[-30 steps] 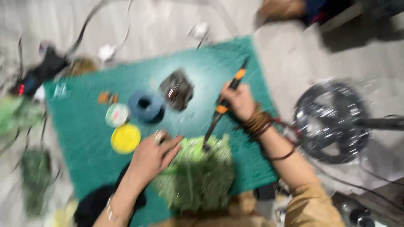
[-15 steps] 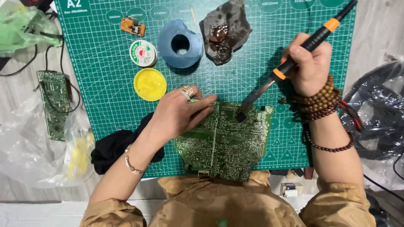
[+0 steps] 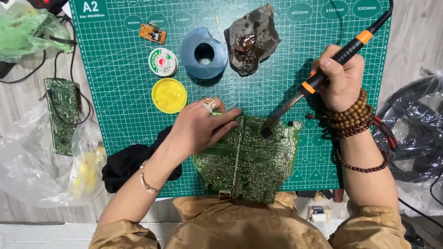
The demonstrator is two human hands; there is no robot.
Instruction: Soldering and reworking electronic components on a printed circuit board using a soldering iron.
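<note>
Circuit board (image 3: 247,159) amid yellow tin (image 3: 169,95), solder spool (image 3: 163,62), blue holder (image 3: 203,52).

Matt green cutting mat (image 3: 129,92), rubbery. Glossy green circuit board (image 3: 249,159), shiny solder dots. Soldering iron (image 3: 323,74): black and orange plastic grip, bare metal shaft. Wooden bead bracelets (image 3: 348,115). Crinkled clear plastic bag (image 3: 41,170). Black cloth (image 3: 127,166), matt. Smooth yellow plastic tin (image 3: 169,95).

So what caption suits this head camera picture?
Right hand lowers soldering iron onto green circuit board; left hand steadies it.
</note>
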